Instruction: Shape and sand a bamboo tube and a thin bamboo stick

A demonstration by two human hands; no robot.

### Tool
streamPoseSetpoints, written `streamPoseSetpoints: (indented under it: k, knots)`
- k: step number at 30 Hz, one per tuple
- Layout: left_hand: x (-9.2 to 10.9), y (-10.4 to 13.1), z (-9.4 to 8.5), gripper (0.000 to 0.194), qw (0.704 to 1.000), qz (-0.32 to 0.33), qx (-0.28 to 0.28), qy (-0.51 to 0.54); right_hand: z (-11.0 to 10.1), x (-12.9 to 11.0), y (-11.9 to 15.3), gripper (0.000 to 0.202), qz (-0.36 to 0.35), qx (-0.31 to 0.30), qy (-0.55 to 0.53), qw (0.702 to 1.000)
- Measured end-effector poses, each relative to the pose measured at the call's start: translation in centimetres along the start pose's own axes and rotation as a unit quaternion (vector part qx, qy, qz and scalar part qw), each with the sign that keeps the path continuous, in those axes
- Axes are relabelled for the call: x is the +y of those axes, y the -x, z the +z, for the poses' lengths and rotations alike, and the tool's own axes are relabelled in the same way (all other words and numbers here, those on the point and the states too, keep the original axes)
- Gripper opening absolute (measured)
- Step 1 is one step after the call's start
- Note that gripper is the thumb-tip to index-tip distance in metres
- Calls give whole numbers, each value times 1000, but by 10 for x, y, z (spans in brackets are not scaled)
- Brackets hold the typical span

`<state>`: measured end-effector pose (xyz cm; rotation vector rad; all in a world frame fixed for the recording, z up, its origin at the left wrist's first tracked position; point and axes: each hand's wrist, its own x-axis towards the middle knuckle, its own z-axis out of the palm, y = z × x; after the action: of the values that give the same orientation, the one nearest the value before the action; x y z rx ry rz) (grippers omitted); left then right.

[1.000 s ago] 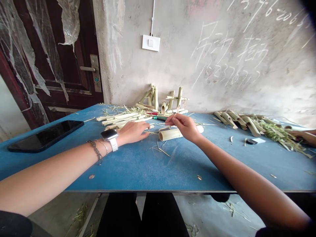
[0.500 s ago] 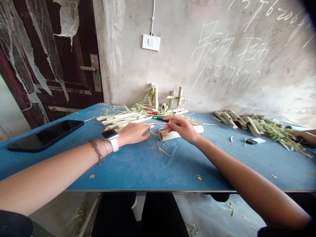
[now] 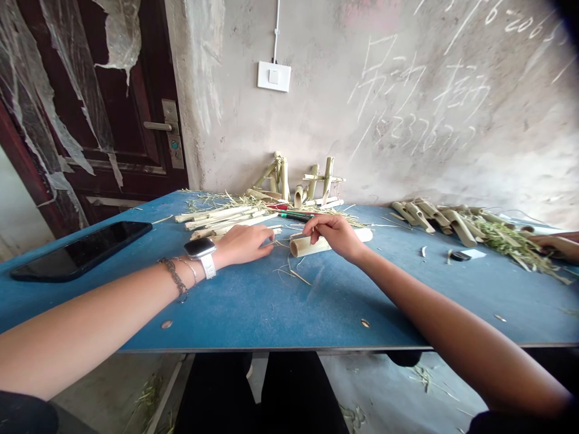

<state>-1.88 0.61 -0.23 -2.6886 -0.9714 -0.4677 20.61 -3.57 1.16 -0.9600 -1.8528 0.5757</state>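
My left hand point(image 3: 248, 244), wearing a watch point(image 3: 199, 247), rests on the blue table beside a bundle of pale split bamboo sticks point(image 3: 221, 218). Its thumb and fingers are apart, and thin loose strips lie by the fingertips. My right hand point(image 3: 333, 234) is above a thick bamboo tube point(image 3: 312, 245) lying on its side, its open end toward the left. The right fingers are pinched together; whatever is between them is too small to make out. Fine bamboo fibres point(image 3: 296, 274) lie in front of the tube.
A black phone point(image 3: 81, 248) lies at left. Against the wall stand upright bamboo frames point(image 3: 280, 178) amid shavings. Cut bamboo pieces point(image 3: 429, 216) and leafy shavings point(image 3: 511, 244) lie at right, near another person's hand point(image 3: 558, 244). A small black-and-white item point(image 3: 461, 255) lies nearby.
My right hand's fingers have curled and lowered slightly over the tube; the thin strip that stood up from them no longer shows. My left hand is almost unmoved.
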Motion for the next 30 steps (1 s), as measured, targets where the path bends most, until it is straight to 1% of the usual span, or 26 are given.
streamPoseSetpoints:
  k: [5,8,11,13,15,17,20,23,27,30]
  knots:
    - [1,1,-1,29,1000,-1,0,1,2,0,1,20,-11,0,-7,1000]
    - [2,1,-2,37,1000,2,11,0,4,2,2,21,-22,-23,10,999]
    - [4,0,-4,47,998,27,61,-12,5,1,5,24,-35,-52,52,997]
    - [7,-1,-7,47,992,57,107,-17,6,-2,7,26,-52,-74,111,990]
    - [11,-1,-9,44,986,85,145,-19,8,-7,9,26,-80,-102,177,976]
    - [16,-1,-11,42,980,109,164,-28,11,-14,10,26,-111,-130,230,958]
    - [22,1,-13,40,974,145,163,-63,14,-20,12,27,-153,-155,281,935]
    - [26,2,-13,37,971,158,156,-83,14,-20,12,29,-176,-156,311,921]
    - [29,2,-13,33,974,149,162,-55,13,-20,13,29,-176,-155,309,922]
    - [29,1,-11,28,976,126,173,27,13,-23,14,30,-156,-153,289,932]
